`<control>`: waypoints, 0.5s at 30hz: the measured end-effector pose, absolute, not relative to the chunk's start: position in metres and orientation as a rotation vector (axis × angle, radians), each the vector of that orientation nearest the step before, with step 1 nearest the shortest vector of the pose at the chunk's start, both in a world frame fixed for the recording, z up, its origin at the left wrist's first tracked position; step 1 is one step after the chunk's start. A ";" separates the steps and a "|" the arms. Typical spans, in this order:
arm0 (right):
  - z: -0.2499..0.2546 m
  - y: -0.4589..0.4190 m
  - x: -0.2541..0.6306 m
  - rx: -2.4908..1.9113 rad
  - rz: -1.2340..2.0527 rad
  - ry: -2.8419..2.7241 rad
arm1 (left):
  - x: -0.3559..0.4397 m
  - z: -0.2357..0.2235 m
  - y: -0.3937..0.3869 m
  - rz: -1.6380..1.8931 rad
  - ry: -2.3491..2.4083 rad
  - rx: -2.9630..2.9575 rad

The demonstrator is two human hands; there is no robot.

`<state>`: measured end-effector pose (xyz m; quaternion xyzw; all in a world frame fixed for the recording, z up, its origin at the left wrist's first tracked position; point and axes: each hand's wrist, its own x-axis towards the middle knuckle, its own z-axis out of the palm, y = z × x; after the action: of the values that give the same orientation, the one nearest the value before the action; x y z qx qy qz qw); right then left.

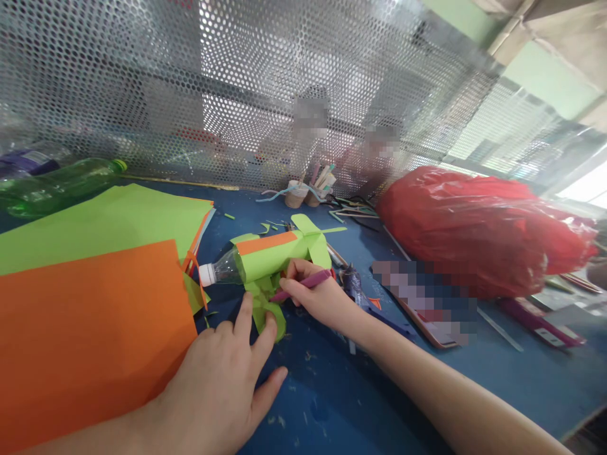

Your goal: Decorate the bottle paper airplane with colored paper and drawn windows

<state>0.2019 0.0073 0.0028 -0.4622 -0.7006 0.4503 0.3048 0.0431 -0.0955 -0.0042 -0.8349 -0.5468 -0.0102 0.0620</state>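
Right hand [326,302] grasps purple pen [313,279], seemingly touching green paper [260,309] under splayed left hand [219,370].

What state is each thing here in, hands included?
Left hand: fingers spread
Right hand: closed, gripping
Purple pen: gripped at a slant
Cut green paper: under left fingertips
Clear bottle: lying, capped, paper-wrapped
Green bottle: lying, capped
Orange sheet: lying flat
Red plastic bag: bulging

The bottle [229,269] is glossy plastic, the paper [268,258] matt.

Glare at right (wide-angle distortion)
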 end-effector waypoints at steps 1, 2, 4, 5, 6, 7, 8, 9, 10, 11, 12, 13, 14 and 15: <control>0.003 0.007 0.202 -1.223 1.182 -1.857 | 0.043 -0.004 -0.096 -0.036 -1.658 -2.529; 0.003 0.008 0.202 -1.225 1.172 -1.856 | 0.044 -0.004 -0.096 -0.046 -1.669 -2.537; 0.003 0.008 0.202 -1.237 1.178 -1.845 | 0.044 -0.003 -0.096 -0.072 -1.689 -2.555; 0.003 0.008 0.202 -1.240 1.191 -1.839 | 0.044 -0.003 -0.096 -0.082 -1.693 -2.561; 0.003 0.008 0.202 -1.239 1.199 -1.839 | 0.044 -0.003 -0.096 -0.086 -1.691 -2.562; 0.003 0.008 0.202 -1.234 1.202 -1.844 | 0.044 -0.003 -0.096 -0.083 -1.686 -2.557; 0.003 0.008 0.202 -1.230 1.200 -1.848 | 0.043 -0.003 -0.096 -0.075 -1.677 -2.548; 0.003 0.008 0.202 -1.227 1.197 -1.849 | 0.043 -0.004 -0.096 -0.063 -1.667 -2.539; 0.003 0.008 0.202 -1.226 1.198 -1.846 | 0.043 -0.004 -0.096 -0.051 -1.657 -2.530; 0.003 0.008 0.202 -1.226 1.203 -1.840 | 0.043 -0.005 -0.096 -0.042 -1.650 -2.526; 0.003 0.007 0.202 -1.228 1.210 -1.837 | 0.042 -0.005 -0.095 -0.039 -1.638 -2.531; 0.003 0.007 0.202 -1.229 1.214 -1.840 | 0.042 -0.006 -0.095 -0.040 -1.630 -2.541; 0.003 0.007 0.202 -1.230 1.212 -1.846 | 0.042 -0.006 -0.095 -0.042 -1.627 -2.549; 0.003 0.007 0.202 -1.230 1.208 -1.849 | 0.042 -0.006 -0.095 -0.041 -1.629 -2.552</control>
<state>0.2018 0.0069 0.0026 -0.4639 -0.6973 0.4555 0.3019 0.0418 -0.0949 -0.0058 -0.8414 -0.5372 -0.0134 0.0569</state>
